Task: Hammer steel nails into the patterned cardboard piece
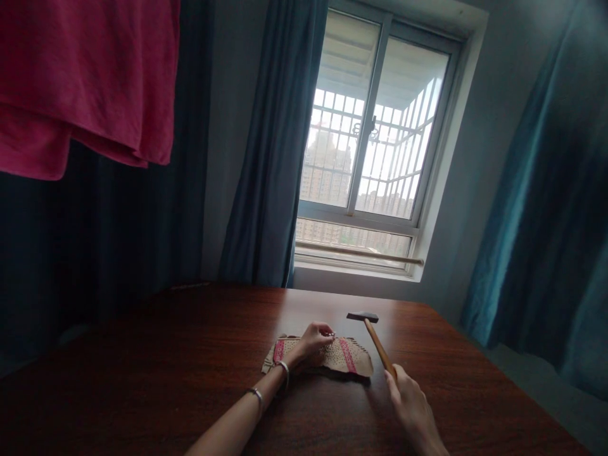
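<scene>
My right hand [409, 402] is wrapped round the wooden handle of a hammer [379, 347]. The dark hammer head is raised over the table, to the right of my left hand. My left hand [315, 341] lies over a beige piece [356, 361] with pink bands and many small dark dots, perhaps cloth or leather. Its fingers are pinched together, with something small and pale at the tips that I cannot make out. Two silvery bracelets [256, 400] circle the left wrist and forearm. Part of the beige piece is hidden under that hand.
A dark reddish-brown wooden table [166, 367] spreads under both hands. Behind it are a window [370, 114] with bars outside and a blue curtain [266, 158]. Another blue curtain [527, 221] hangs at the right. A pink cloth [95, 76] hangs at the upper left.
</scene>
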`<state>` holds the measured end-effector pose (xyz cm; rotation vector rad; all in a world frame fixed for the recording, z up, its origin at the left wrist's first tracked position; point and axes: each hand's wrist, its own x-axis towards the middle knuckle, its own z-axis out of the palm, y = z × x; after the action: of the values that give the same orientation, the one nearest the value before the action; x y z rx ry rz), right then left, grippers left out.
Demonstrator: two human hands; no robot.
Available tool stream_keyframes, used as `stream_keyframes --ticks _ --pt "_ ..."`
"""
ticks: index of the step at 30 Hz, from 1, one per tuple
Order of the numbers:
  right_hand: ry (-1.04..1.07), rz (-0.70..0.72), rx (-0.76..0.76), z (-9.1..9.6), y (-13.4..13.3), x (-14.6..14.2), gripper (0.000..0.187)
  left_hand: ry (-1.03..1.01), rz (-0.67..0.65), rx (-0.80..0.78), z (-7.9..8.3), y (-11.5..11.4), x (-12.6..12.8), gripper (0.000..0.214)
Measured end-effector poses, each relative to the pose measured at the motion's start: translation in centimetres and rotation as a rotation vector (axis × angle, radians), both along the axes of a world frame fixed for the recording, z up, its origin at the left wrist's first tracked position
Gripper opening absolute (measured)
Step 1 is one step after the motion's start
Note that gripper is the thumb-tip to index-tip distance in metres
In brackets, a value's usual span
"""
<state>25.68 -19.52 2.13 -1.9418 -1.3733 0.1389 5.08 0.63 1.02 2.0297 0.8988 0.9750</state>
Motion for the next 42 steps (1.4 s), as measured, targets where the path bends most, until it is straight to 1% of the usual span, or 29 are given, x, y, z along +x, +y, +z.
stream_keyframes --ticks 2,5,7,9,11,13,16,20,25,35,42 --pt "0.226 0.095 0.002 1.3 0.3 -0.7 0.032 0.008 -0.001 -0.003 0.0 0.0 0.0 0.026" --pt "0.657 0.240 -0.078 3.1 0.1 -1.8 0.039 0.021 -0.003 -0.013 0.1 -0.1 0.0 0.026" --pt "0.882 0.293 -0.124 4.2 -0.4 -2.4 0.042 0.020 -0.004 -0.015 0.1 -0.1 0.0 0.026" --pt "1.009 0.331 -0.158 5.0 -1.0 -3.0 0.046 0.013 -0.008 -0.012 0.2 -0.2 -0.1 0.027" --pt "1.079 0.355 -0.188 5.5 -1.3 -3.4 0.048 0.007 -0.016 -0.007 0.3 -0.2 -0.1 0.026" --pt "1.107 0.368 -0.210 5.7 -1.4 -3.8 0.050 0.006 -0.023 -0.008 0.3 -0.2 -0.1 0.026" --pt "1.086 0.355 -0.223 5.7 -1.3 -4.4 0.049 0.000 -0.028 -0.012 0.3 -0.3 -0.1 0.025" --pt "1.074 0.343 -0.209 5.7 -1.2 -4.8 0.050 -0.016 -0.020 -0.009 0.1 -0.2 0.0 0.024" --pt "0.995 0.374 -0.223 5.4 -1.1 -4.7 0.051 -0.002 -0.029 -0.026 0.0 -0.1 0.1 0.024" --pt "0.982 0.353 -0.227 5.1 -1.2 -4.8 0.050 0.011 -0.027 -0.007 -0.1 0.1 0.1 0.023" --pt "0.958 0.403 -0.224 5.1 -1.0 -4.7 0.054 0.018 -0.029 -0.001 -0.4 0.5 0.1 0.023"
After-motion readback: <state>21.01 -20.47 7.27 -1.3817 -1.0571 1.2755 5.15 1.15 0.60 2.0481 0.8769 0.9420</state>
